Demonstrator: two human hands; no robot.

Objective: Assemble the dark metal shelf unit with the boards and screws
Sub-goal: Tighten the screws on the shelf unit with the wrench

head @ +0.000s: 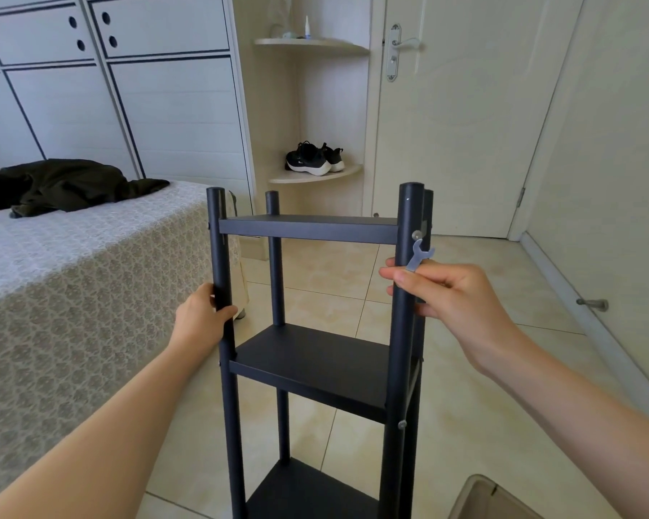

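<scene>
Cream tiles (315,271) cover the floor. A bed (72,264) with a patterned cover stands at left, dark clothes (64,185) lying on it. White cupboards (128,88) line the wall behind. Corner shelves (311,44) hold black shoes (313,159). A pale door (465,106) stands closed at right.

We see the shelf unit (308,354) at centre frame in matte blue-black — posts and boards alike. Its screws (416,234) are silver, and so is the small wrench (420,255). At left, the bed cover (72,279) shows a pale grey-white lace pattern beneath dark clothing (64,185). The floor (465,279) is glossy cream tile — the sneakers (313,159) are black with white soles.
</scene>
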